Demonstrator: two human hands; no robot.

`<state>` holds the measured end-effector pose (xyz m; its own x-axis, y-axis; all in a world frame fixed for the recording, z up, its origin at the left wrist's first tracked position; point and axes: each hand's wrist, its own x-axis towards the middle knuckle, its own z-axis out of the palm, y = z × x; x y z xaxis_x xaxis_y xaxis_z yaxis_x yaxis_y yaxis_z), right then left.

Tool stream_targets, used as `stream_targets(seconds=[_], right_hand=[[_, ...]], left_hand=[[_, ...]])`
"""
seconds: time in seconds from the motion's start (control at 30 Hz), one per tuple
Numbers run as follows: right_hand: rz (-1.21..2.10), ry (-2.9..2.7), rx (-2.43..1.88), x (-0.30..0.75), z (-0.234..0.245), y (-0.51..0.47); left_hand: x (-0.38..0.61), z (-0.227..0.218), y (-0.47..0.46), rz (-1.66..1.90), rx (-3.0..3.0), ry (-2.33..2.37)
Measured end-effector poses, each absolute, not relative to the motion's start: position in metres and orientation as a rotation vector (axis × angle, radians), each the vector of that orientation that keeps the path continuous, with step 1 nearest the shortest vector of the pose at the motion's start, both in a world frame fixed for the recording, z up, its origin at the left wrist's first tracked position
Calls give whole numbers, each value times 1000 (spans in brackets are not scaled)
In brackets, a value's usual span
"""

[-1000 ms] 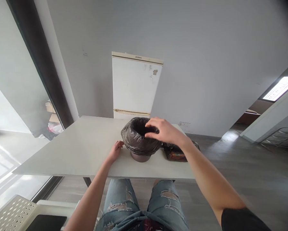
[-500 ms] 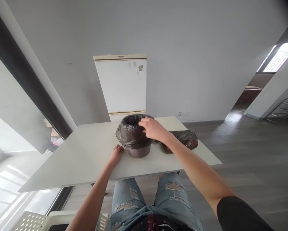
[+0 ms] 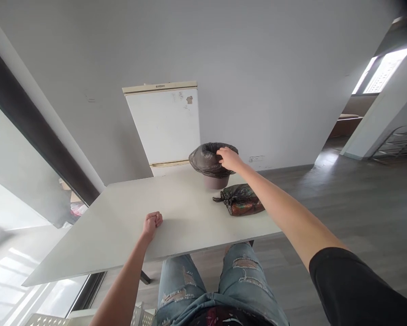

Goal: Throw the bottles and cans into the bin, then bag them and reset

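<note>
A brownish trash can is lined with a black garbage bag, whose mouth is folded down over the rim. My right hand is closed on the bag-covered rim at the can's right side. The can is toward the back of the white table. In front of it lies a knotted black plastic bag with reddish-brown contents showing through, its right end partly behind my right forearm. My left hand is curled in a fist on the tabletop, apart from the can, with nothing visible in it.
The white table has its front edge close to my legs. A white refrigerator stands beyond it, by the grey wall. A light plastic basket shows at the lower left. At the far right is a metal rack.
The trash can has moved back and to the right with my right hand. My left hand has drawn back to the left, away from the can. The knotted bag shows more fully.
</note>
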<state>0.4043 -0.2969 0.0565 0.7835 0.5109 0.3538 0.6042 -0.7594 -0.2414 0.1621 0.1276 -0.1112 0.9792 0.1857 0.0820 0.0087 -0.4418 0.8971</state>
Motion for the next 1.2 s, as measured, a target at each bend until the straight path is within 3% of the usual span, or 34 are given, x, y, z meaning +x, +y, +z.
stream_targets(seconds=[0.2, 0.5, 0.93, 1.07, 1.2], right_hand=[[-358, -838, -2728, 427, 36, -325], [-368, -775, -2805, 449, 21, -349], [-468, -768, -2668, 415, 15, -375], [-593, -122, -2434, 370, -22, -399], [-416, 633, -2323, 320, -83, -414]], left_hand=[[164, -117, 128, 114, 1889, 174], [165, -106, 142, 290, 1641, 214], [165, -114, 134, 132, 1639, 246], [165, -113, 131, 102, 1673, 252], [165, -112, 127, 80, 1710, 247]])
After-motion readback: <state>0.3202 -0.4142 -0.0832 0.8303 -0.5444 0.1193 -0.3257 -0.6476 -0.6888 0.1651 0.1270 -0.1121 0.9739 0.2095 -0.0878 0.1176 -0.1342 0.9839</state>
